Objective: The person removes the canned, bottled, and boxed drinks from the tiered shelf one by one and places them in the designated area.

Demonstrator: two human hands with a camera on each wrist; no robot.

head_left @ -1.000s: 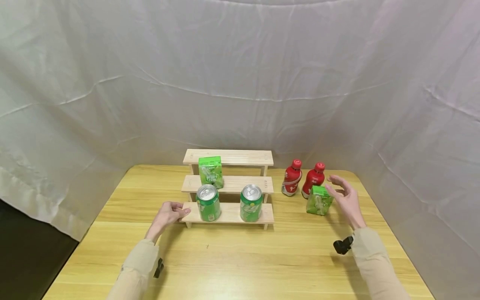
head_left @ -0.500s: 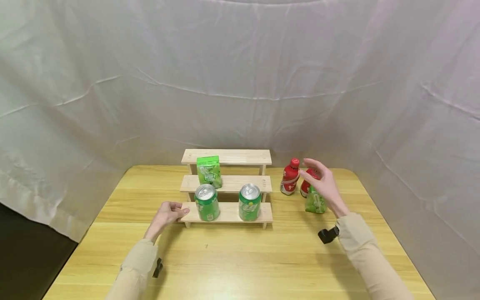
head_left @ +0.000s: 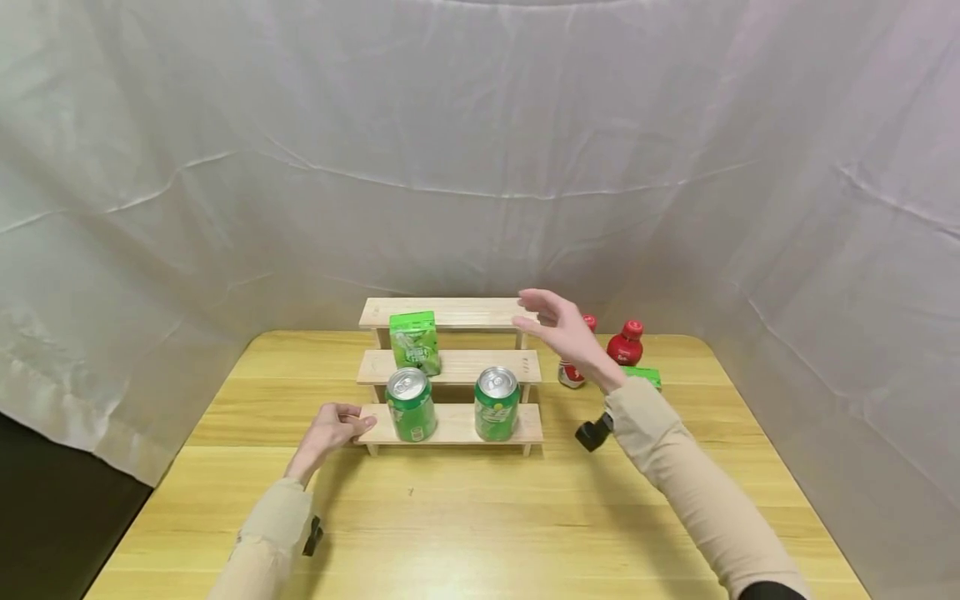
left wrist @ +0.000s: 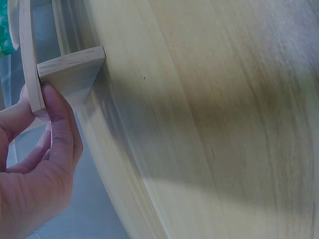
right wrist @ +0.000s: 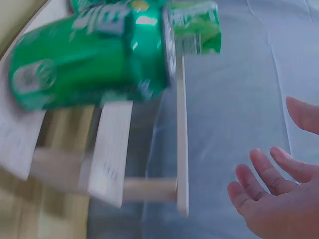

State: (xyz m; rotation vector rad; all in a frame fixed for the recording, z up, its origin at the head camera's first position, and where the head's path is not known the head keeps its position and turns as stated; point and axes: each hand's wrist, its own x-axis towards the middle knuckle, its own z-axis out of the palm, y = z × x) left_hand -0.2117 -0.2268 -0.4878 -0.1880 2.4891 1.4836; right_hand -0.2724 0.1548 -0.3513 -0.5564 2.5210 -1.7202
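Left hand (head_left: 330, 429): rests at the left end of the bottom step of the wooden three-step shelf (head_left: 450, 365); in the left wrist view the thumb and fingers (left wrist: 60, 124) pinch the edge of the board.
Right hand (head_left: 558, 332): raised in the air just right of the shelf's top step, palm open, fingers spread and relaxed, holding nothing.
Bottom step: two green soda cans, left can (head_left: 410, 405) and right can (head_left: 497, 403), upright, silver tops and pull tabs showing; the label print is too small and blurred to read.
Middle step: one green drink carton (head_left: 416, 342) standing at the left, white lettering on its face, not legible.
Top step: bare board (head_left: 442, 312).
Table (head_left: 480, 517): light wood grain; it carries the shelf.
Right of shelf: two red bottles with red caps, the nearer red bottle (head_left: 573, 367) partly hidden by the right hand, the farther red bottle (head_left: 626, 343) clear of it; a second green carton (head_left: 643, 377) partly hidden behind the right sleeve.
Backdrop: creased white cloth (head_left: 480, 150).
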